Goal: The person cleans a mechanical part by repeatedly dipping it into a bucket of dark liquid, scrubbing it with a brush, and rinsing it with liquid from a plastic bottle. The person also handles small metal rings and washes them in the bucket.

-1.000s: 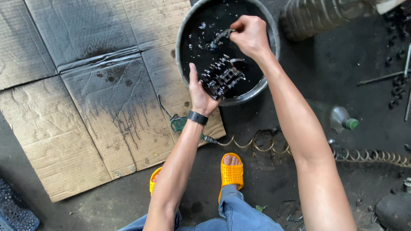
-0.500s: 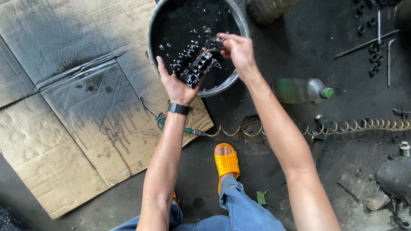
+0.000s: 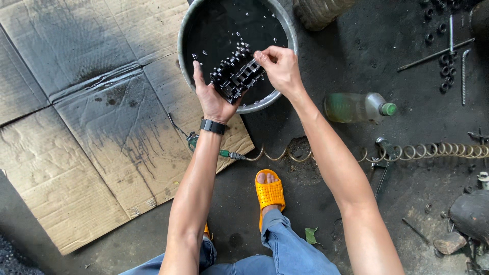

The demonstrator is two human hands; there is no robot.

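Observation:
A black, oily metal engine part [image 3: 237, 75] with rows of ridges is held over a round metal basin [image 3: 287, 28] of dark liquid. My left hand [image 3: 211, 99] cups the part from below, a black watch on its wrist. My right hand [image 3: 277, 66] grips the part's upper right end with fingers closed on it. Bubbles float on the liquid behind the part.
Oil-stained cardboard [image 3: 102, 112] covers the floor at left. A plastic bottle with a green cap [image 3: 359, 107] lies at right, beside a coiled hose [image 3: 433, 149]. Rods and nuts [image 3: 448, 56] lie at the top right. My orange sandal [image 3: 270, 194] is below.
The part has been lifted and turned over the basin. My right hand, which held a small piece in the liquid, has moved onto the part's end. The view shifted left.

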